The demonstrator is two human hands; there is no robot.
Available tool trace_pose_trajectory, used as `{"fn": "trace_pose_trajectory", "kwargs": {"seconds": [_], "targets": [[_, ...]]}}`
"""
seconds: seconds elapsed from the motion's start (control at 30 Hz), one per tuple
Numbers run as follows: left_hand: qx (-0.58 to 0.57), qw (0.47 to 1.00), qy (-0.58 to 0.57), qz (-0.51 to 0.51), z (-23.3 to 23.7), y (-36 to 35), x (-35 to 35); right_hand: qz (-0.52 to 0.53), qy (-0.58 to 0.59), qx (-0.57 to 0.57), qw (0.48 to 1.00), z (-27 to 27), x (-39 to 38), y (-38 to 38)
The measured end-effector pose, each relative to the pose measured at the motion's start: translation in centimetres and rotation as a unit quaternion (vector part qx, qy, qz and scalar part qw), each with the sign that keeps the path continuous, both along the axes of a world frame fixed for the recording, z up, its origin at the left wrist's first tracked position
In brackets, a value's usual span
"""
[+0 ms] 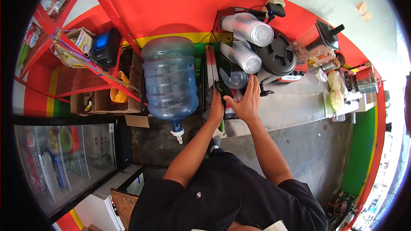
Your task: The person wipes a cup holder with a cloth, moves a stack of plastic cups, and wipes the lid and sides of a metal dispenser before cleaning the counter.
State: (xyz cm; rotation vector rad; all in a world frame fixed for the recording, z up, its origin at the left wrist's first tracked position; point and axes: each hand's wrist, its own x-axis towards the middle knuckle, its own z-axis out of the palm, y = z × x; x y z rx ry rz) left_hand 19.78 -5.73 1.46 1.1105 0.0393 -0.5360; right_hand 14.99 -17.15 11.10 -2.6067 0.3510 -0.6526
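Observation:
My left hand [216, 108] is seen edge-on, its fingers stretched forward beside a narrow green object [221, 126] at the counter's left end. My right hand [245, 104] lies a little to the right, flat, with fingers extended and the thumb pointing toward the left hand. Just beyond the right fingertips sits a clear plastic container [235, 79] in front of a black holder. Above it, stacks of clear plastic cups [250, 63] lie sideways in dispensers, rims toward me. Between the hands, some small reddish packaging is partly hidden.
A large blue water jug [170, 79] with a white tap stands left. Right of the cups are a black-lidded round machine [274, 53], a blender [318, 40] and a metal counter [295, 102]. Red shelving [92, 87] and a glass-door fridge [66, 158] are at left.

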Motion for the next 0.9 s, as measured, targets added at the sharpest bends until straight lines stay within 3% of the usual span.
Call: {"fn": "trace_pose_trajectory", "kwargs": {"seconds": [0.17,0.37,0.53,0.6,0.67,0.7,0.77,0.8,0.87,0.9], "targets": [[-0.002,0.998,0.046,-0.053,-1.3,-0.8,4.9,0.003,-0.016,-0.013,1.000,-0.9,-0.3,-0.3],[-0.045,0.982,0.154,-0.100,-10.7,-3.5,8.7,-0.012,-0.043,0.008,0.999,-0.6,-0.1,0.2],[-0.066,0.989,0.117,-0.056,-2.1,-1.2,4.1,-0.011,-0.080,0.001,0.997,-0.7,-0.1,0.1],[-0.091,0.986,0.129,-0.058,-1.8,0.3,2.6,-0.023,-0.080,0.010,0.997,-1.0,-0.3,0.3],[-0.023,0.999,0.004,-0.042,-5.0,0.4,2.3,-0.018,-0.074,0.013,0.997,-0.9,-0.1,0.2],[-0.027,0.999,0.001,-0.040,-6.4,0.4,2.4,-0.015,-0.077,0.009,0.997,-0.9,0.0,0.1],[0.144,0.978,-0.110,-0.100,-8.3,0.0,2.9,-0.021,-0.073,0.010,0.997,-1.0,-0.1,0.1],[0.141,0.979,-0.111,-0.097,-8.1,-0.4,3.5,-0.018,-0.074,0.006,0.997,-1.0,-0.2,0.2],[0.032,0.993,0.103,-0.051,-7.9,-1.5,5.0,-0.017,-0.077,-0.002,0.997,-1.0,-0.1,0.1],[0.029,0.993,0.102,-0.052,-7.5,-1.8,5.7,-0.022,-0.075,-0.006,0.997,-0.8,-0.1,0.2]]}}
